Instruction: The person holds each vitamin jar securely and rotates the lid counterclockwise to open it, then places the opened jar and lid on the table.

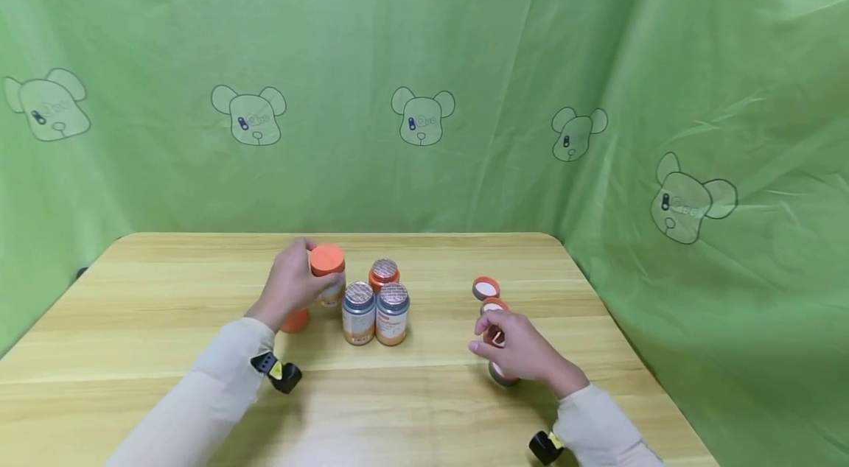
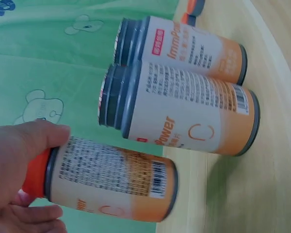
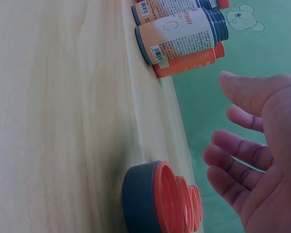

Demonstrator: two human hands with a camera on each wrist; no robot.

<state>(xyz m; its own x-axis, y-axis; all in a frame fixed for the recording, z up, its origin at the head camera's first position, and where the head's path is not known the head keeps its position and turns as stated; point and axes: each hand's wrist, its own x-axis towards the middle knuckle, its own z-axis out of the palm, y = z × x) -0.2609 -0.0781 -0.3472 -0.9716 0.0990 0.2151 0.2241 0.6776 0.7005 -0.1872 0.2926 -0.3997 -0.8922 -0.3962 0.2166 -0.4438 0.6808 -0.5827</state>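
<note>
My left hand [image 1: 290, 283] grips a supplement bottle [image 2: 111, 179] round its orange cap [image 1: 327, 258]. In the left wrist view the bottle's base seems to hang clear of the table. To its right stand two grey-necked bottles [image 1: 359, 318] with foil-sealed mouths and an orange bottle [image 1: 384, 274], also foil-topped. Behind my left wrist another orange-topped item [image 1: 295, 320] is partly hidden. Over a row of upturned screw caps [image 1: 486, 289], my right hand [image 1: 520, 345] hovers with loosely bent fingers and nothing between them. It covers part of the row.
A wood-grain table [image 1: 424, 401] carries everything. Green cloth [image 1: 345, 172] with bear outlines hangs behind it and along its right side. The bottles stand near the middle; the caps [image 3: 143, 199] form a line on the right.
</note>
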